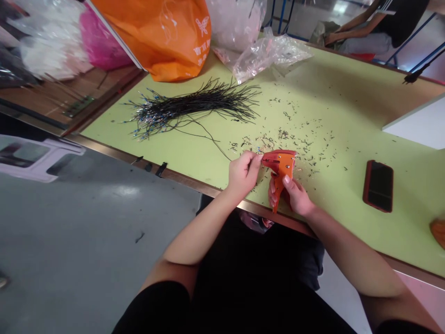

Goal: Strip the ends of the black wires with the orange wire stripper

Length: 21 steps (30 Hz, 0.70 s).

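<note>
My right hand [295,195] is wrapped round the handle of a red and orange wire stripper [285,162], its head turned to the left. Pinched in my left hand [244,174] is a thin black wire [220,147], held at the mouth of the tool. The wire's tail runs back toward a bundle of black wires [208,99] lying on the table. Small blue and shiny ends show at the bundle's left side. Whether the wire's tip sits inside the jaws is hidden by my fingers.
Bits of cut insulation [285,134] litter the green table [351,106]. A phone [378,186] lies to the right. Behind the wires stand an orange bag [167,37] and clear plastic bags [267,51]. Another person [385,23] sits beyond the table.
</note>
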Available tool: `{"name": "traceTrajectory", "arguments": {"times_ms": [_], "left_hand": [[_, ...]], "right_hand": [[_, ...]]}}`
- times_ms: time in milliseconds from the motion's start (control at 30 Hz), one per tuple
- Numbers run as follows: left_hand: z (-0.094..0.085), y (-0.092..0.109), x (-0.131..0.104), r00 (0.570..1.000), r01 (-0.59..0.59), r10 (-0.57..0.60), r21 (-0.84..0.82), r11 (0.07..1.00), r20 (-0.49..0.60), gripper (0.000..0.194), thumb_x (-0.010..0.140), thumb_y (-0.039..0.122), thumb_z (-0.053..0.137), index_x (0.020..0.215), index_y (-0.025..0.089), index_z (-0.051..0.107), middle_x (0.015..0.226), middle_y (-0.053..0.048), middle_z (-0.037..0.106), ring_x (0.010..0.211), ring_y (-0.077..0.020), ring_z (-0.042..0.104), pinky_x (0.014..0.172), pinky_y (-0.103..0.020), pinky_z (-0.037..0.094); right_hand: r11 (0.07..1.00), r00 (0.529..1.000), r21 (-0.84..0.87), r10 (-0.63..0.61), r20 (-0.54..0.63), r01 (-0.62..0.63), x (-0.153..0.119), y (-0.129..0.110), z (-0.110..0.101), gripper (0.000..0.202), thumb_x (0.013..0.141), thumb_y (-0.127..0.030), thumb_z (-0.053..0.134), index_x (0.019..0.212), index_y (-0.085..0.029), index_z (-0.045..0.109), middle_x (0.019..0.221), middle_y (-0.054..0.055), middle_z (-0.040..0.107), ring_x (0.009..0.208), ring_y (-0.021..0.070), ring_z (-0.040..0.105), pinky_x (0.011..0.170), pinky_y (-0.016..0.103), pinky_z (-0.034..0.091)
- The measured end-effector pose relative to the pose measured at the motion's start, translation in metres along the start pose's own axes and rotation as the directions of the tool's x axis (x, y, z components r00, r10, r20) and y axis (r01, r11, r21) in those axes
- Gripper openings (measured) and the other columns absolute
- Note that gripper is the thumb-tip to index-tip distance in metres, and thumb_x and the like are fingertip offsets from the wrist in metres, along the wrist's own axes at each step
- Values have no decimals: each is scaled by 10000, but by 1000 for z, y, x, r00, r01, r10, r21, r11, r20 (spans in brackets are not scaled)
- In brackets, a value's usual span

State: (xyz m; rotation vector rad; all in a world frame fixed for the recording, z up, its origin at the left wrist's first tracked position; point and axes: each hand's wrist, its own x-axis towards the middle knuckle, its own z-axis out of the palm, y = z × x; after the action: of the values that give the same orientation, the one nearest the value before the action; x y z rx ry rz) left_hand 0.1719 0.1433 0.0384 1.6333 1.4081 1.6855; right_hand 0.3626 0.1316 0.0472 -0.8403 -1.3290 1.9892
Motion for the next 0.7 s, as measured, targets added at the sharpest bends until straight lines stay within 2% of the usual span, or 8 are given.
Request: {"name": "traceTrajectory", "arguments": {"times_ms": [167, 367, 600, 700], "left_hand": [[0, 2, 0, 999, 40, -39, -46, 998, 17, 567, 1089, 681, 505, 763, 223, 577, 551, 45, 537, 516, -115, 500, 521, -253, 377], [2, 4, 1, 999, 47, -45, -106, 993, 25, 574, 1085, 681, 520, 738, 224, 527, 543, 55, 494, 493, -101, 446, 503, -245, 357], [1, 5, 2, 999, 47, -45, -130, 990, 24, 564, 1084, 665, 539, 733, 223, 534, 541, 53, 493, 485, -96, 431, 493, -247, 346], [2, 5, 2, 997, 71, -69, -140, 988, 21, 585, 1078, 690, 531, 726, 223, 534, 546, 53, 490, 493, -99, 427, 503, -255, 348]], "right_hand": [[1000, 999, 28, -7, -33, 7, 2, 4, 7, 682, 904, -899, 627, 745, -236, 612, 547, -14, 566, 463, 172, 544, 457, 316, 477], [997, 996, 31, -70, -51, 72, 5, 2, 10, 681, 884, -886, 674, 694, -241, 565, 481, -61, 467, 391, 130, 450, 411, 289, 399], [996, 996, 40, -83, -41, 85, 5, 2, 10, 677, 870, -898, 672, 714, -246, 581, 486, -54, 478, 392, 143, 447, 418, 306, 396], [994, 993, 23, -109, -40, 110, 4, 1, 8, 690, 874, -940, 609, 780, -257, 634, 553, -18, 548, 453, 184, 517, 455, 350, 464]]}}
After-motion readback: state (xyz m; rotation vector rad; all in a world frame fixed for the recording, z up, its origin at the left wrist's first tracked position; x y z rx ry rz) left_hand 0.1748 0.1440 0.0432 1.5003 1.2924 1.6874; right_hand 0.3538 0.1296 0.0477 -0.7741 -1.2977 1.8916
